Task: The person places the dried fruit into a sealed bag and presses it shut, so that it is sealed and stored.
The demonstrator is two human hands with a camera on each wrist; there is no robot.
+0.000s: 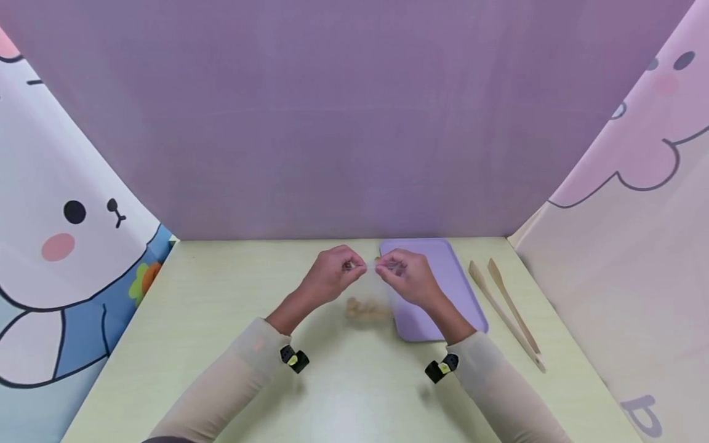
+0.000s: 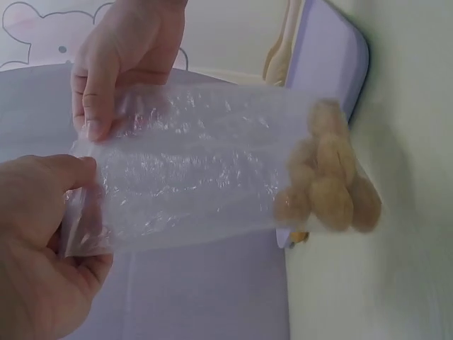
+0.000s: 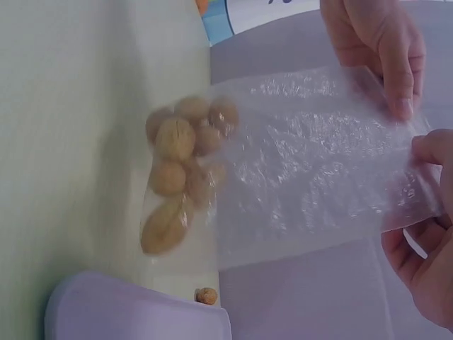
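Note:
A clear plastic bag [image 2: 198, 170] hangs between my two hands, with several tan, rounded nuts [image 2: 331, 202] gathered at its bottom. My left hand [image 1: 334, 274] pinches one side of the bag's top edge between thumb and fingers. The other side of that edge is pinched by my right hand [image 1: 408, 275], a short gap away. In the head view the bag is nearly invisible and its nuts [image 1: 365, 309] look blurred above the table. The right wrist view shows the nuts [image 3: 175, 139] more plainly, one of them longer than the others.
A purple tray [image 1: 443, 289] lies behind and below my right hand. To its right are wooden tongs [image 1: 506, 314]. One loose nut [image 3: 207, 296] sits by the tray's edge. A purple panel [image 1: 343, 123] stands behind the pale table [image 1: 232, 295], with printed cloth at both sides.

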